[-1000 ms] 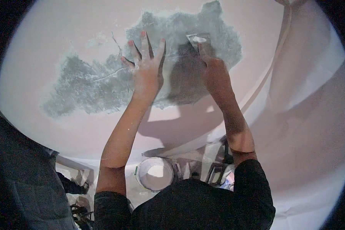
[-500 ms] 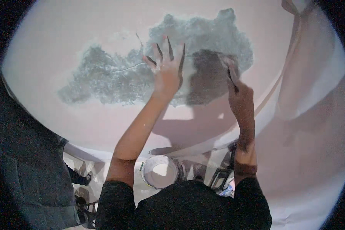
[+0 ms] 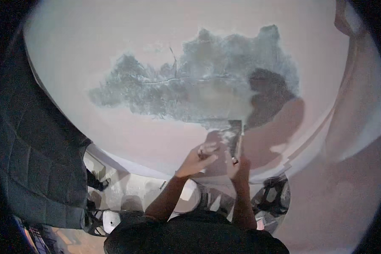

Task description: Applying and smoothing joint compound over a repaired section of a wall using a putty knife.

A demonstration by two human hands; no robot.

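Observation:
In my right hand [image 3: 237, 167] is a putty knife [image 3: 235, 133], its broad blade pointing up and its handle inside my closed fingers. My left hand [image 3: 199, 160] is just left of the blade, fingers half curled and thumb apart, with nothing visible in it; motion blurs the fingertips. Beyond both hands spreads a large rough grey patch [image 3: 165, 99] on the pale wall surface [image 3: 148, 135]. A thin crack [image 3: 173, 79] runs across the patch, and a short branch of it rises toward the top.
Below my forearms stands a round bucket [image 3: 189, 199], partly hidden by my left arm. A black stool-like frame [image 3: 277, 194] is at lower right. Dark quilted fabric [image 3: 42, 139] hangs at left, and a pale sheet [image 3: 338, 190] drapes at right. Another person's shoe [image 3: 104, 184] shows at lower left.
My left hand has left the patch, where it lay spread, and come down beside the putty knife. My right hand has moved down and left with the tool. The view has shifted.

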